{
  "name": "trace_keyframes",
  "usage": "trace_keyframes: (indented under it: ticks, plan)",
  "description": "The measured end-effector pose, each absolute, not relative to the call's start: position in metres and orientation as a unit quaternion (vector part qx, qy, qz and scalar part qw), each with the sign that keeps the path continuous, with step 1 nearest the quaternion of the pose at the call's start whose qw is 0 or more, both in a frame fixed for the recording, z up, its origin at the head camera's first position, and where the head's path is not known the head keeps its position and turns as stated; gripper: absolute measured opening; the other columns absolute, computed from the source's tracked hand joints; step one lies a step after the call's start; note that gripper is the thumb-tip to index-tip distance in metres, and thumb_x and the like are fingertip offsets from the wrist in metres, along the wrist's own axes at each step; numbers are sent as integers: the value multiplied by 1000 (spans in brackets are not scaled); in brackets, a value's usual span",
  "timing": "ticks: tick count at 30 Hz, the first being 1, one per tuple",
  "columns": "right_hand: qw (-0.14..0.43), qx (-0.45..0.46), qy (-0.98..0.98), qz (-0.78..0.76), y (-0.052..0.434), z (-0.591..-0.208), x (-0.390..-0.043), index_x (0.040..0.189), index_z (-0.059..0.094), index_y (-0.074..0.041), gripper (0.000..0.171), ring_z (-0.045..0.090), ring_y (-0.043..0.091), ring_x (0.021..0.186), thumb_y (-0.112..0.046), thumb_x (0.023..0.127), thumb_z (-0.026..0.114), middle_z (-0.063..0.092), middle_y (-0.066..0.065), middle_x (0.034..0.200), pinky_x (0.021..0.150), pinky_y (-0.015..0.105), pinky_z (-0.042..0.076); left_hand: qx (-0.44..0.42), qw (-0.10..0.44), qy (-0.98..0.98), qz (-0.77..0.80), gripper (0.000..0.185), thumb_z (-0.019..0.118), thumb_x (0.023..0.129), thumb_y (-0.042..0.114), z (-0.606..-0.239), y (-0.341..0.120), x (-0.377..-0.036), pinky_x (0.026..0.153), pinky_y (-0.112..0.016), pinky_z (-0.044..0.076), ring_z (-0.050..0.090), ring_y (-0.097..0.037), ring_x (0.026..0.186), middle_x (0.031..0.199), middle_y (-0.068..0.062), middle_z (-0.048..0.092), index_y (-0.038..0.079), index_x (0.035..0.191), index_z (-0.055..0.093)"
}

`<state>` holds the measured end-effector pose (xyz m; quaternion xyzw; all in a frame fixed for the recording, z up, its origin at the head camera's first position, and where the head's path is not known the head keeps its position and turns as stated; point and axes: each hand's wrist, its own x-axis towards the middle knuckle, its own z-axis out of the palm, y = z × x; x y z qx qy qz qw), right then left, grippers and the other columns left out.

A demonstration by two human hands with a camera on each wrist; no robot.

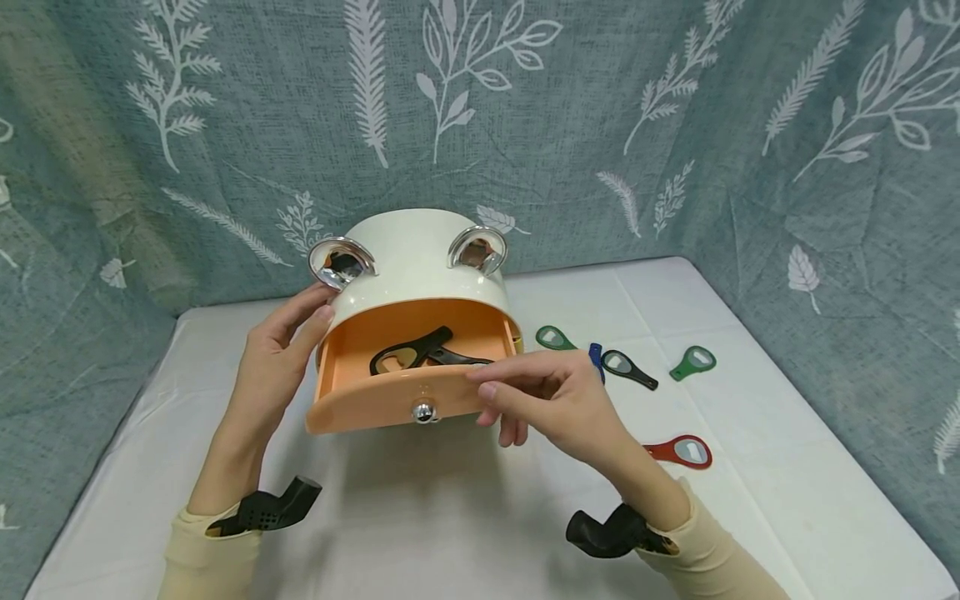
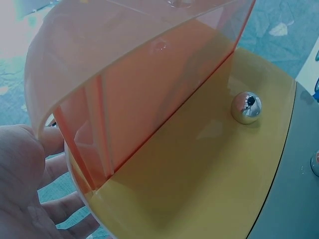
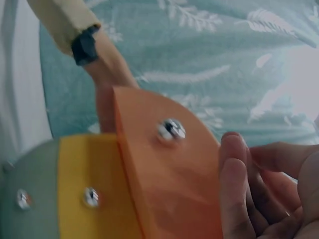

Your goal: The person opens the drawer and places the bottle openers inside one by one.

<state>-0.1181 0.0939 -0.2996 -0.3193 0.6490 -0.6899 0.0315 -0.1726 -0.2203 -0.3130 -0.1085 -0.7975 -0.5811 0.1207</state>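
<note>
At frame centre, our right hand point(image 1: 551, 400) pinches the front rim of the open orange drawer point(image 1: 397, 387); our left hand point(image 1: 281, 362) rests flat-fingered against the white box point(image 1: 416, 267). The black opener point(image 1: 420, 352) lies crosswise inside, just behind the right fingers.

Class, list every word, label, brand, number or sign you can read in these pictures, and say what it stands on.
None: no readable text shows in any view.
The cream box, its orange drawer and the bottle openers show no lettering.
The cloth backdrop carries only leaf patterns.
</note>
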Motion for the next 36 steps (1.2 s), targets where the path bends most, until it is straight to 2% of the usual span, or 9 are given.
trace_keyframes:
  ticks: [4,10,27,34,36]
  plan:
    - [52,-338,643,-685,83,-306,-115,110,72,5,19,63,31,50,0,93,66,72,13,79,45,39,53,-107,123,-797,-581,45,55,102,29,-313,-221,-172,111,-51,28,28,-20,142,151,-5,41,9,143,54]
    - [57,-341,629,-696,69,-313,-113,111,72,6,20,63,37,51,2,92,66,73,14,88,47,38,54,-106,120,-798,-581,45,55,102,30,-313,-221,-173,111,-49,29,29,-18,142,151,-3,42,8,142,54]
    - [47,-275,649,-708,49,-323,-108,111,75,-3,20,63,30,47,-7,92,70,73,14,89,42,39,53,-102,118,-800,-579,46,56,102,31,-311,-219,-173,112,-50,28,29,-17,141,149,-2,43,6,141,54]
    - [48,-254,665,-701,45,-324,-107,112,77,-10,24,64,29,50,-11,88,76,71,5,98,48,41,55,-105,120,-798,-581,46,55,102,31,-312,-220,-173,112,-53,25,28,-19,142,151,-4,41,8,143,53]
    - [46,-252,667,-700,44,-324,-107,111,77,-11,24,64,29,50,-11,87,77,72,5,94,49,41,56,-104,120,-797,-583,46,55,102,31,-313,-221,-173,112,-53,25,28,-19,142,151,-4,41,8,143,53]
